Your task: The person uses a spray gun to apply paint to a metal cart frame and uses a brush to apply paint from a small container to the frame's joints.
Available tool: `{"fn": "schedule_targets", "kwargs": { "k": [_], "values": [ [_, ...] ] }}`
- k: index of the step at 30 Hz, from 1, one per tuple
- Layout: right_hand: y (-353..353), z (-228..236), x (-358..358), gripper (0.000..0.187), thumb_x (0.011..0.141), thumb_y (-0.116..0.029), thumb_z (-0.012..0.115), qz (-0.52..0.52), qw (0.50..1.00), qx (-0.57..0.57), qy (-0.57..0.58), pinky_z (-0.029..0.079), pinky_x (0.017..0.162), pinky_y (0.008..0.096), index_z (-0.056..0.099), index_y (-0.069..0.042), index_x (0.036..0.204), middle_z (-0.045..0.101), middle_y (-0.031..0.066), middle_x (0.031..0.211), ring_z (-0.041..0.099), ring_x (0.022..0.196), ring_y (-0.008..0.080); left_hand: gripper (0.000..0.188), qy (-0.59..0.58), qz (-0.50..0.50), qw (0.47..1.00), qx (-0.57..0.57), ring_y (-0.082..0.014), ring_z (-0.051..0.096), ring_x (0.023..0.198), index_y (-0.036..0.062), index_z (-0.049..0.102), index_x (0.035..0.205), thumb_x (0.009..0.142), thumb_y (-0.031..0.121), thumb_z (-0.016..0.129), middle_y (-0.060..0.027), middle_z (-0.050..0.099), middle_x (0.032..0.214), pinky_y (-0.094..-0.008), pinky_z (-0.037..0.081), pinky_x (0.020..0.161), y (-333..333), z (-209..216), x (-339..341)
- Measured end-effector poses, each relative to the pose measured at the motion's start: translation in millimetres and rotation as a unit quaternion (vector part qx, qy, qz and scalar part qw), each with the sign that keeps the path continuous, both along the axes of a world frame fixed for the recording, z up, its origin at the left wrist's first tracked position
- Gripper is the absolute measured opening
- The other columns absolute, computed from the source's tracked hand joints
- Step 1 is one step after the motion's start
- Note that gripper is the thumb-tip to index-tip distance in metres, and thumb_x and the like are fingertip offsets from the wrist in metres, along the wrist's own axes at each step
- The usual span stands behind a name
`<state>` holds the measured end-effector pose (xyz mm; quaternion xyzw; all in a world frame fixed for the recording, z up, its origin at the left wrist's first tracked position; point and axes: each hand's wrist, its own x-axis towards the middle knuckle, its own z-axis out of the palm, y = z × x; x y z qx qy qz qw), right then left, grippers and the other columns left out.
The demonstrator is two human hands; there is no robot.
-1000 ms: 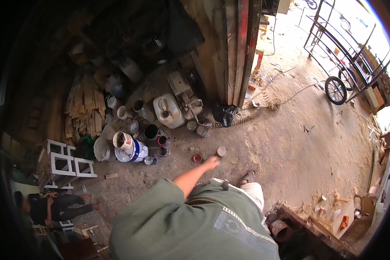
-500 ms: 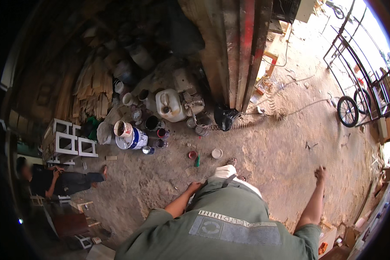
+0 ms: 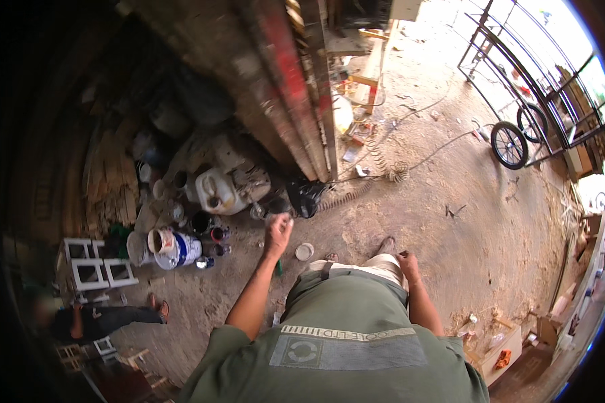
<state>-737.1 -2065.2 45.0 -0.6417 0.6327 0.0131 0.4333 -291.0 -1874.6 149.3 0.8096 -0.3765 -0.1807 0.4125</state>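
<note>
My left hand (image 3: 277,232) is raised in front of me on the left, slightly blurred, with its fingers curled in. Nothing shows in it. Below it in the view, a green-handled tool (image 3: 278,269) on the ground is partly covered by my forearm. To the right of this hand stands a small round tub (image 3: 304,252) with a pale top. My right hand (image 3: 408,260) hangs beside my hip, close to my light trousers (image 3: 387,264). Its fingers are bent into a loose fist, and I see no object in it.
Paint buckets (image 3: 185,250), a white jerrycan (image 3: 218,191) and white stools (image 3: 91,269) stand left, near another person (image 3: 107,321). Ahead are a wooden post (image 3: 275,80), a black bag (image 3: 307,198) and a coiled hose (image 3: 346,197). A wheeled metal cart (image 3: 509,145) stands far right.
My left hand has swung up and forward from my side, while my right hand has come in from the far right to my hip. The surroundings have shifted left in view.
</note>
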Motion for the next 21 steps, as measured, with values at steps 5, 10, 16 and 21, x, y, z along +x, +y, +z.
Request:
{"fn": "schedule_targets", "kwargs": {
  "k": [5, 10, 16, 21],
  "values": [
    [-86, -45, -81, 0.039, 0.082, -0.031, 0.074, -0.075, 0.996, 0.004, 0.054, 0.054, 0.084, 0.0408, 0.072, 0.002, 0.101, 0.072, 0.0239, 0.097, 0.070, 0.096, 0.0362, 0.039, -0.271, 0.012, 0.943, -0.194, -0.0358, 0.049, 0.125, 0.0000, 0.058, 0.128, 0.093, 0.014, 0.067, -0.0187, 0.053, 0.133, -0.0466, 0.038, 0.107, -181, 188, -1],
    [-195, -56, -82, 0.038, 0.080, -0.032, 0.075, -0.043, 0.993, 0.026, 0.104, 0.054, 0.082, 0.0417, 0.072, 0.000, 0.099, 0.072, 0.0233, 0.095, 0.070, 0.095, 0.0368, 0.065, -0.532, 0.088, 0.798, -0.269, -0.0476, 0.024, 0.145, -0.0005, 0.037, 0.147, 0.093, 0.021, 0.067, -0.0262, 0.029, 0.155, -0.0576, 0.023, 0.116, -302, 304, 12],
    [-344, -74, -64, 0.031, 0.084, -0.023, 0.073, 0.007, 0.998, 0.044, -0.038, 0.056, 0.070, 0.0408, 0.069, 0.004, 0.098, 0.072, 0.0146, 0.086, 0.072, 0.075, 0.0258, 0.099, -0.629, 0.272, 0.699, -0.205, -0.0491, 0.002, 0.150, 0.0022, 0.013, 0.157, 0.092, 0.070, 0.042, -0.0257, 0.011, 0.163, -0.0736, -0.011, 0.108, -414, 314, 92],
    [-471, -93, -23, 0.034, 0.090, -0.025, 0.064, 0.159, 0.985, 0.002, 0.066, 0.053, 0.081, 0.0414, 0.066, 0.001, 0.112, 0.070, 0.0174, 0.100, 0.068, 0.092, 0.0303, 0.103, -0.658, 0.229, 0.696, -0.175, -0.0527, 0.000, 0.149, 0.0007, 0.005, 0.158, 0.091, 0.068, 0.043, -0.0277, 0.011, 0.162, -0.0739, -0.013, 0.106, -411, 299, 107]
  ]
}}
